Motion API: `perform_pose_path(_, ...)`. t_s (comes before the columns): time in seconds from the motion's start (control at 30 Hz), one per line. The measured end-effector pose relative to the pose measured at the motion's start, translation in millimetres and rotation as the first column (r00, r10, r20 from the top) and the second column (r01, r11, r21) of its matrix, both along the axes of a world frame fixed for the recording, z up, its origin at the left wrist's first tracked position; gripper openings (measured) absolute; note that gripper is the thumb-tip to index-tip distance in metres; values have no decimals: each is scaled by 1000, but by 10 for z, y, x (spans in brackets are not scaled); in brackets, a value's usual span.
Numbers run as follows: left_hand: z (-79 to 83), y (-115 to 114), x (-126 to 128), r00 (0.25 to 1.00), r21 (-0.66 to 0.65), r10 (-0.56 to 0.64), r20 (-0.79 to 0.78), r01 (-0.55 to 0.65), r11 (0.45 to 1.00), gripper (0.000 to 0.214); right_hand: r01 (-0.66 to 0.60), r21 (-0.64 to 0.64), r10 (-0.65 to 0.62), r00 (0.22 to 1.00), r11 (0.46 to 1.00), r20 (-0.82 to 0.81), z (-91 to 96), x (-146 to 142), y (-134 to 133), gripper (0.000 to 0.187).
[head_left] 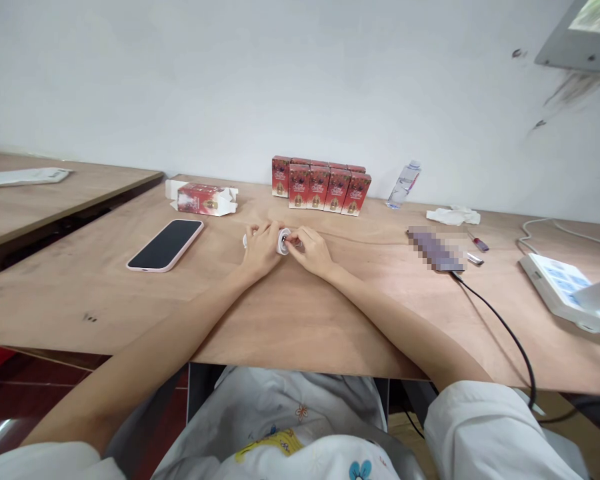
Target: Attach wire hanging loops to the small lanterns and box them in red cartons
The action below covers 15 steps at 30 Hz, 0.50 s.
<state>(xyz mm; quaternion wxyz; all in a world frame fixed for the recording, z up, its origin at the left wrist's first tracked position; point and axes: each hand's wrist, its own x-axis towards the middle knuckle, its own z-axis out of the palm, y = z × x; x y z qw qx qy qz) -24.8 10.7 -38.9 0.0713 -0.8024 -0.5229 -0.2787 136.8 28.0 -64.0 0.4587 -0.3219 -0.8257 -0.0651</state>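
My left hand (263,244) is closed around a white cylindrical object (281,249) lying on its side at the middle of the table. Its round end, dark at the centre, faces right, and the palm and fingers hide most of its body. My right hand (309,249) pinches at that end with thumb and forefinger. Whatever small thing is between those fingertips is too small to name. Beyond both hands stand several red printed boxes (319,188) in rows. Left of them an opened red box (203,199) lies on its side with white flaps spread.
A phone (166,245) lies on the wooden table (300,327) at left. To the right are a clear bottle (404,184), crumpled tissue (454,215), a blurred-out phone-shaped device (436,249) with a black cable (505,327), a small red-ended item (480,245) and a white power strip (570,287).
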Motion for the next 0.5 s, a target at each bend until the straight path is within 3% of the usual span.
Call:
perform_pose_path(0.2,8,7,-3,1000,3,-19,-15,19,1000,27,-49,-101,50,999,994,12,4,14,4,9)
perform_pose_path(0.5,42,0,-1,1000,0,-16,2,16,1000,28,-64,-81,61,997,995,-39,11,9,-24,12)
